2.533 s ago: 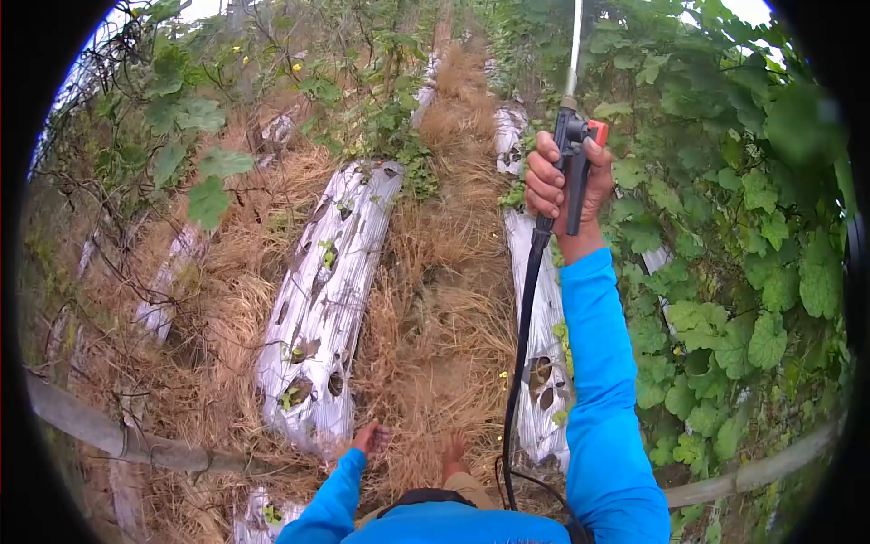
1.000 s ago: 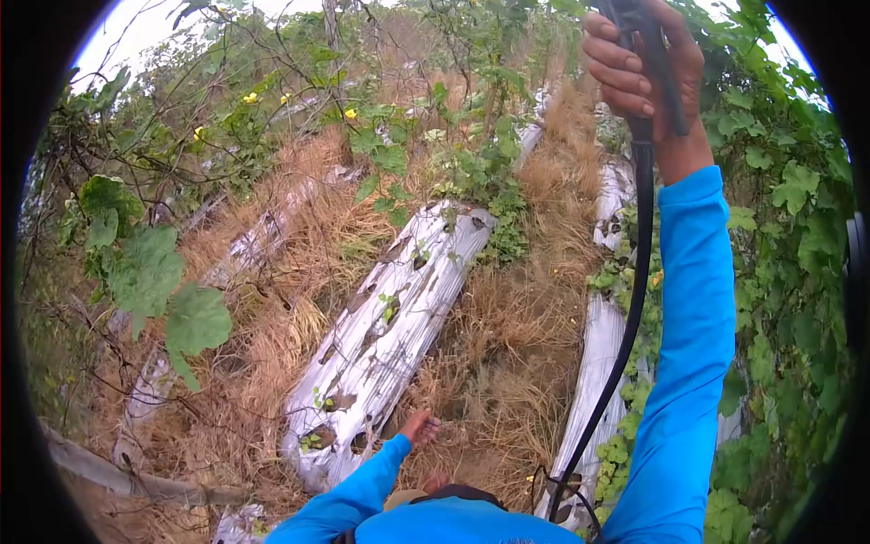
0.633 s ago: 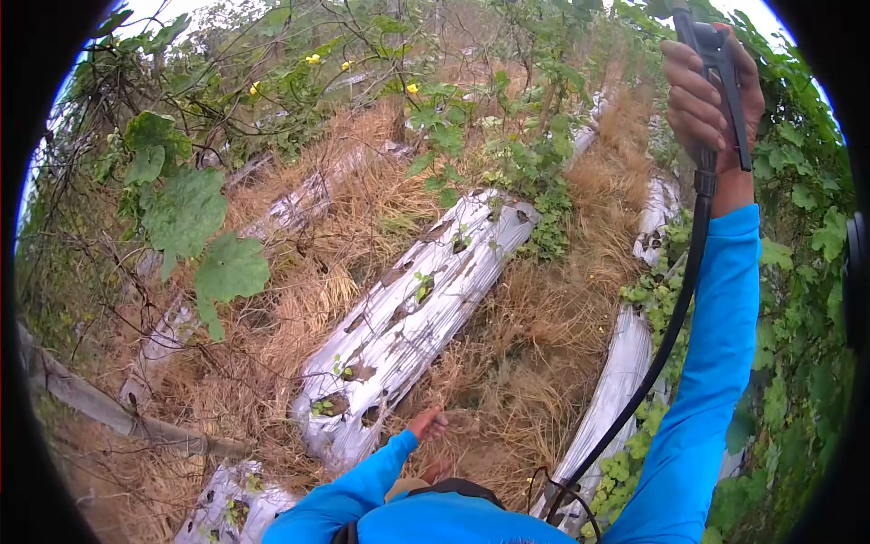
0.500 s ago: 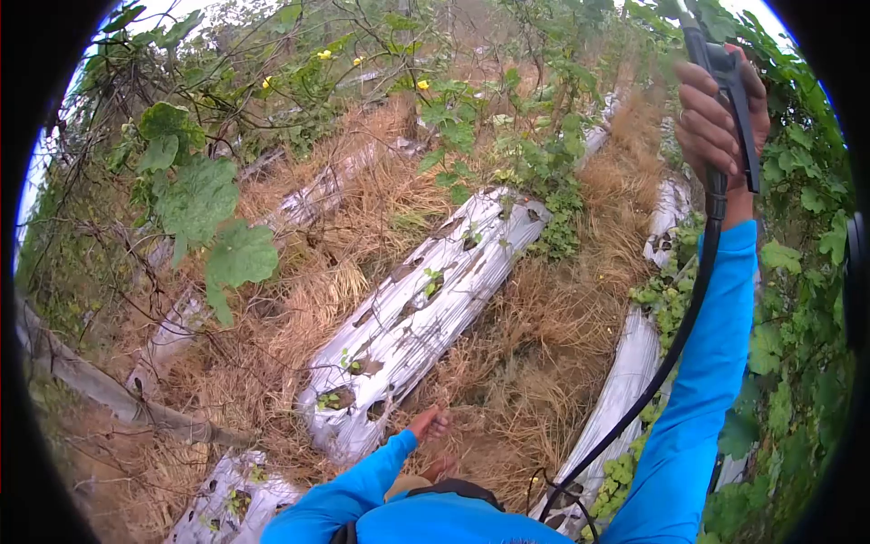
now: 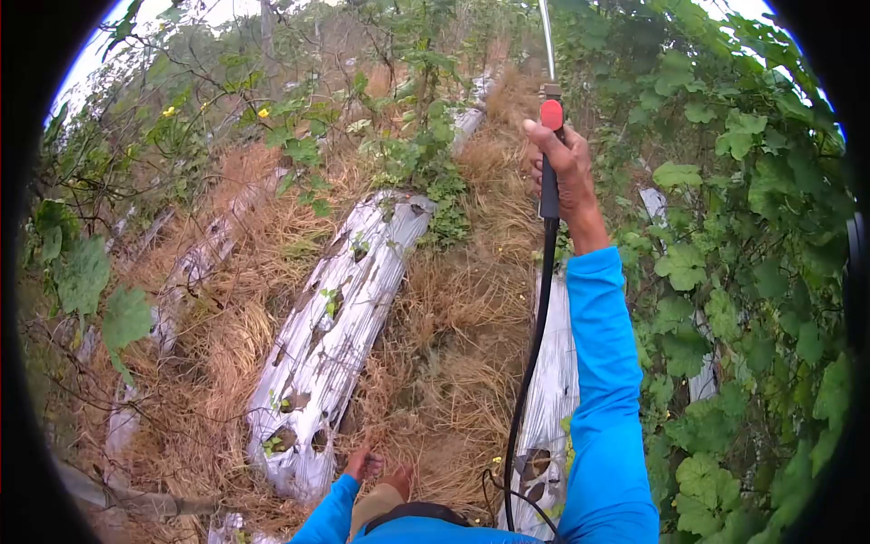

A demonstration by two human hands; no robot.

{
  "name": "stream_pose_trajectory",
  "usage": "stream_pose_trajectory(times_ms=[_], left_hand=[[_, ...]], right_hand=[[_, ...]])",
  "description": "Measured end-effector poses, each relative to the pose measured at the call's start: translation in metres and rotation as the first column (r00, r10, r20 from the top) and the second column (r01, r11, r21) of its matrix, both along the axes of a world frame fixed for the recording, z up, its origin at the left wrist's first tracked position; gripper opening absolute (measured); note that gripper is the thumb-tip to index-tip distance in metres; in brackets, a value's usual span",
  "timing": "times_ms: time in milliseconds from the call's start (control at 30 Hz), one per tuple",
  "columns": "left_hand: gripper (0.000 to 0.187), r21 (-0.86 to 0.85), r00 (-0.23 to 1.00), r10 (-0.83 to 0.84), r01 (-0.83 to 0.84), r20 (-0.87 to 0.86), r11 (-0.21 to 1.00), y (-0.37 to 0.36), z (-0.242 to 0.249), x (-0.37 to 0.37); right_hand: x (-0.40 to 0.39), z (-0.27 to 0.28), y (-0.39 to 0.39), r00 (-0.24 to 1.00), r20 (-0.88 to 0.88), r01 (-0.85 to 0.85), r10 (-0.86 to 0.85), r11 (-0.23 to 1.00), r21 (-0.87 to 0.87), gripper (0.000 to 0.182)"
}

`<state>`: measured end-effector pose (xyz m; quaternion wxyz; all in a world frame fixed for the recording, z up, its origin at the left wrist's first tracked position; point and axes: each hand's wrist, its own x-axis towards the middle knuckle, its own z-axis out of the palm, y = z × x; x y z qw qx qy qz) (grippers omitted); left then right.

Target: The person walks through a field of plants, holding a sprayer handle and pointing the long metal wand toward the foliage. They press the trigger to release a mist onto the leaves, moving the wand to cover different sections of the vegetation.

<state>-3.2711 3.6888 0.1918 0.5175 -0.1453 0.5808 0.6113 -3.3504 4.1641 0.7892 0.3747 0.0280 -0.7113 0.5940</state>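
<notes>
Over the straw path's (image 5: 453,344) right edge, right hand (image 5: 569,172) wraps the wand handle (image 5: 549,195), likely light, stiff, best gripped there; left hand (image 5: 364,463) loose, seemingly empty.

The right arm (image 5: 605,381) reaches forward and up, nearly straight, its wrist (image 5: 589,234) bare; the right hand (image 5: 573,181) is curled in a grip, thumb (image 5: 547,137) on top. The left arm (image 5: 328,515) hangs low, the left hand (image 5: 362,464) relaxed.
</notes>
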Motion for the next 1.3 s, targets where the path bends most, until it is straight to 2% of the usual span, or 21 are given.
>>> stream_pose_trajectory(times_ms=[67,167,300,400,500,633,733,833,900,1000,1067,1100,1167,1233,1300], left_hand=[[0.060,-0.031,0.997,-0.031,0.033,0.065,0.999,0.009,-0.007,-0.006],[0.060,0.040,0.993,-0.017,0.012,0.119,0.999,0.029,-0.033,-0.020],[0.059,0.153,0.990,-0.094,0.077,0.102,0.985,0.076,-0.055,-0.057],[0.060,0.133,0.989,-0.120,0.108,0.087,0.985,0.118,-0.045,-0.094],[0.061,0.157,0.984,-0.177,0.173,0.017,0.972,0.162,-0.032,-0.139],[0.062,0.124,0.980,-0.197,0.196,-0.004,0.973,0.201,-0.007,-0.192],[0.063,0.100,0.969,-0.231,0.239,-0.090,0.966,0.215,0.006,-0.226],[0.065,0.125,0.964,-0.259,0.265,-0.063,0.956,0.227,-0.008,-0.262],[0.066,0.174,0.964,-0.257,0.264,-0.063,0.949,0.230,-0.007,-0.276],[0.068,0.163,0.965,-0.243,0.256,-0.099,0.953,0.232,-0.006,-0.288],[0.066,0.153,0.970,-0.232,0.240,-0.070,0.959,0.232,-0.009,-0.290],[0.064,0.142,0.977,-0.210,0.215,-0.048,0.966,0.237,-0.007,-0.292],[0.064,0.154,0.974,-0.222,0.227,-0.048,0.962,0.241,-0.006,-0.296],[0.063,0.192,0.982,-0.190,0.184,0.017,0.964,0.247,-0.019,-0.302],[0.063,0.180,0.983,-0.182,0.184,-0.023,0.966,0.261,-0.012,-0.305]], right_hand=[[0.000,-0.012,0.026,0.991,0.043,0.123,-0.128,0.986,0.112,0.033],[0.004,-0.027,0.049,0.974,0.086,0.200,-0.210,0.974,0.108,0.032],[0.001,-0.041,0.070,0.931,0.139,0.312,-0.337,0.934,0.174,0.036],[-0.017,-0.038,0.082,0.908,0.166,0.351,-0.384,0.916,0.197,0.037],[-0.047,-0.010,0.117,0.861,0.215,0.400,-0.461,0.874,0.276,0.037],[-0.092,0.029,0.145,0.831,0.235,0.442,-0.504,0.855,0.272,0.042],[-0.112,0.042,0.145,0.828,0.161,0.492,-0.537,0.834,0.250,0.042],[-0.121,0.017,0.167,0.826,0.145,0.521,-0.545,0.835,0.176,0.039],[-0.113,-0.004,0.177,0.790,0.138,0.564,-0.597,0.797,0.218,0.036],[-0.105,-0.034,0.192,0.777,0.109,0.603,-0.620,0.783,0.154,0.034],[-0.099,-0.043,0.197,0.815,0.109,0.572,-0.569,0.820,0.004,0.033],[-0.100,-0.036,0.203,0.812,0.106,0.576,-0.574,0.817,0.008,0.033],[-0.101,-0.008,0.215,0.829,0.144,0.556,-0.540,0.821,-0.127,0.032],[-0.112,0.041,0.238,0.850,0.123,0.527,-0.513,0.830,-0.184,0.036],[-0.122,0.099,0.263,0.848,0.079,0.529,-0.524,0.831,-0.172,0.039]])
